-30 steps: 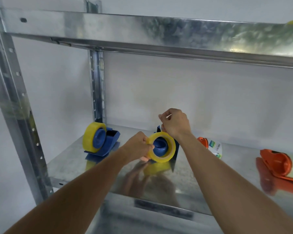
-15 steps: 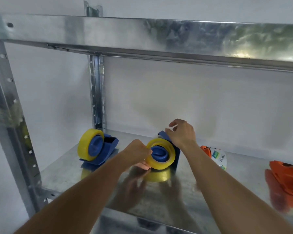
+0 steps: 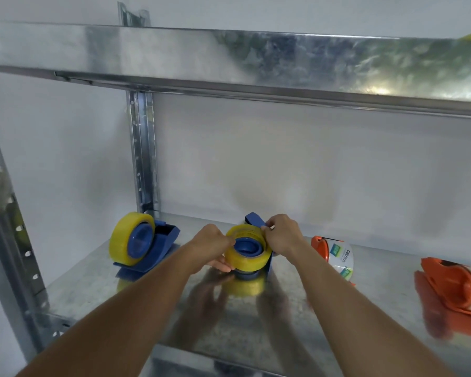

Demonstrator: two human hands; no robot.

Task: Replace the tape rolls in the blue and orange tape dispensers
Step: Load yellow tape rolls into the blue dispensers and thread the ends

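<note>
Hands clamp 1 yellow tape roll (image 3: pixel 246 250): left grip (image 3: pixel 211 247) curls around it, right grip (image 3: pixel 282 236) pinches its top.

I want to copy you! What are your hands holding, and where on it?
Both hold the yellow tape roll on the middle blue dispenser: left hand grips its left rim, right hand pinches its upper right edge.

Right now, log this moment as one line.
left hand grips yellow tape roll | right hand pinches roll top | middle blue dispenser | shelf
</note>
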